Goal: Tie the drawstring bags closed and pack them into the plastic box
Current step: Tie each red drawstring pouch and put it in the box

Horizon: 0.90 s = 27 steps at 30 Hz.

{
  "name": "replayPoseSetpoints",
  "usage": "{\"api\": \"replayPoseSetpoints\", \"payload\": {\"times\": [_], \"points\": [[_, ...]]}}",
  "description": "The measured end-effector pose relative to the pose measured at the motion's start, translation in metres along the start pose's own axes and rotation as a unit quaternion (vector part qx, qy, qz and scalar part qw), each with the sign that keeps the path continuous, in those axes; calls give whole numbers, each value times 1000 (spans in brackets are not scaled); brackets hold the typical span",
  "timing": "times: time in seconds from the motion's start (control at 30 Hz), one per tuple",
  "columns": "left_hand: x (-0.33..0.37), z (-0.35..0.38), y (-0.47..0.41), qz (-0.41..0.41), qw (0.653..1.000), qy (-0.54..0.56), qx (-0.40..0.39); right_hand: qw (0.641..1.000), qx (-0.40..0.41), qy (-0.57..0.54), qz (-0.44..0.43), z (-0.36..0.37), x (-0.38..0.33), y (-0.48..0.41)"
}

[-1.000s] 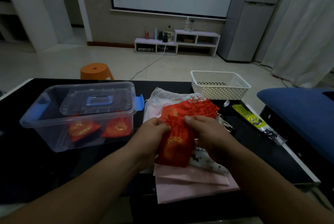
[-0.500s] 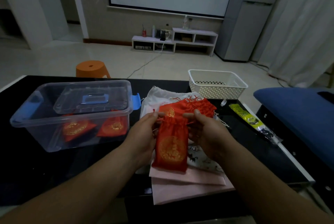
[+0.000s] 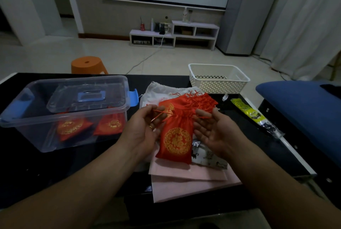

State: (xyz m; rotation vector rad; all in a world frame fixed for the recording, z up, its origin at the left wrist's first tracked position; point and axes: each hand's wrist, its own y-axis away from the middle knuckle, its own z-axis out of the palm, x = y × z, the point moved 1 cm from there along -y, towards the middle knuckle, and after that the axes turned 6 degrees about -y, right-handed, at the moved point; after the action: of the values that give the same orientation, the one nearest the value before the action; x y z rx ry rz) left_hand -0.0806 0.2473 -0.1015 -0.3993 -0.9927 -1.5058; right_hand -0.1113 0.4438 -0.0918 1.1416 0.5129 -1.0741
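Note:
A red drawstring bag (image 3: pixel 177 141) with a gold emblem hangs upright between my hands, its bottom on the cloth pile and its neck gathered. My left hand (image 3: pixel 145 127) pinches the left red cord (image 3: pixel 160 114), and my right hand (image 3: pixel 212 130) pinches the right cord (image 3: pixel 202 117); both cords are drawn sideways. Behind lies a heap of more red bags (image 3: pixel 200 101). The clear plastic box (image 3: pixel 36 137) with blue latches stands to the left with its lid (image 3: pixel 86 97) resting loosely on top. Two red bags (image 3: pixel 69 129) lie inside it.
Under the held bag lie pink bags (image 3: pixel 186 179), a patterned bag (image 3: pixel 209 157) and a white bag (image 3: pixel 159 91) on the black table (image 3: pixel 92 166). A white perforated basket (image 3: pixel 217 83) stands at the back right, with a yellow-green packet (image 3: pixel 246 109) beside it. A blue cushion (image 3: pixel 304 105) is at right and an orange stool (image 3: pixel 88 64) beyond the table.
My hands have moved apart from the bag's mouth, each drawing a cord sideways. The bag's neck has gathered tighter and the bag now hangs lower and upright.

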Motion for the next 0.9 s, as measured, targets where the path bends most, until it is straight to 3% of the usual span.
{"api": "replayPoseSetpoints", "payload": {"times": [0.27, 0.37, 0.43, 0.57, 0.7, 0.77, 0.9], "points": [[-11, -5, -5, 25, 999, 12, 42, 999, 49, -2, 8, -18, -4, -4], [-14, -3, -2, 50, 997, -29, 57, 999, 50, 16, -2, -19, 0, -3], [-9, -2, -2, 89, 988, -113, 48, 998, 36, 49, -35, -18, -1, -3], [10, 12, 1, 190, 915, -355, -17, 968, -9, 196, -156, 1, -18, 7], [20, 36, 7, 235, 815, -517, -113, 885, -69, 364, -283, 33, -34, 11], [21, 45, 5, 226, 800, -536, -149, 856, -102, 402, -309, 43, -39, 10], [22, 55, -3, 217, 820, -499, -177, 844, -162, 408, -308, 52, -42, 5]]}}
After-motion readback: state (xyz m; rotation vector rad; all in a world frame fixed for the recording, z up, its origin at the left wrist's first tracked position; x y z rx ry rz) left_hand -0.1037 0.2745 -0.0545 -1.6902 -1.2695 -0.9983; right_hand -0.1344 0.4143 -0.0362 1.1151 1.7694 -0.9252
